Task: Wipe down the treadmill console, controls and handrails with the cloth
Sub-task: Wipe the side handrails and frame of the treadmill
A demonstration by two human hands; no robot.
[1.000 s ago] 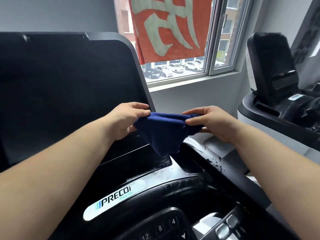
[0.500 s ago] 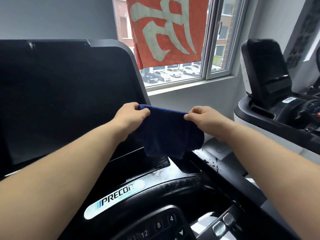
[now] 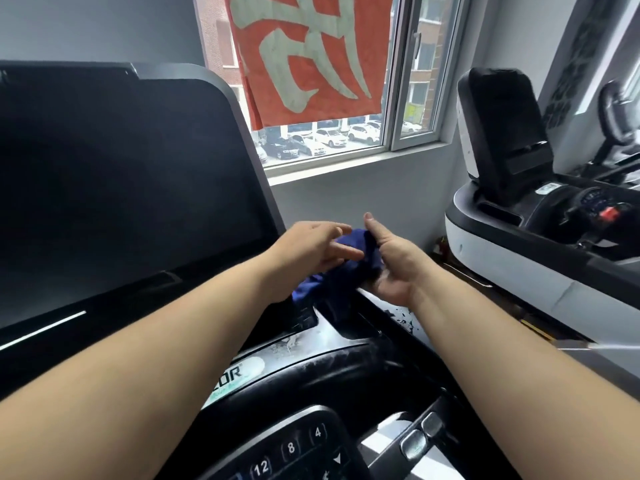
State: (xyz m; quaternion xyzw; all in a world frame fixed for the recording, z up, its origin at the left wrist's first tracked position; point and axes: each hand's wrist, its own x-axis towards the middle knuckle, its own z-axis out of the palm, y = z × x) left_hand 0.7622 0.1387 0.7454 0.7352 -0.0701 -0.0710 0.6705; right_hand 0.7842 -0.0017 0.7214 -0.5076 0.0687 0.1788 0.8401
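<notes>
A dark blue cloth is bunched between my two hands, just right of the treadmill's big black console screen. My left hand lies on top of the cloth with its fingers spread. My right hand cups the cloth from the right, thumb pointing up. A loose end of the cloth hangs down onto the black console rim. Below are the keypad buttons and a logo plate, partly hidden by my left forearm.
A second treadmill with a black console stands to the right. A window with an orange banner is straight ahead above a grey wall. Grey control paddles sit at the lower right. White specks mark the right handrail.
The cloth was held stretched flat between both hands; now the hands have come together and it is bunched up. The view has tilted slightly down and left.
</notes>
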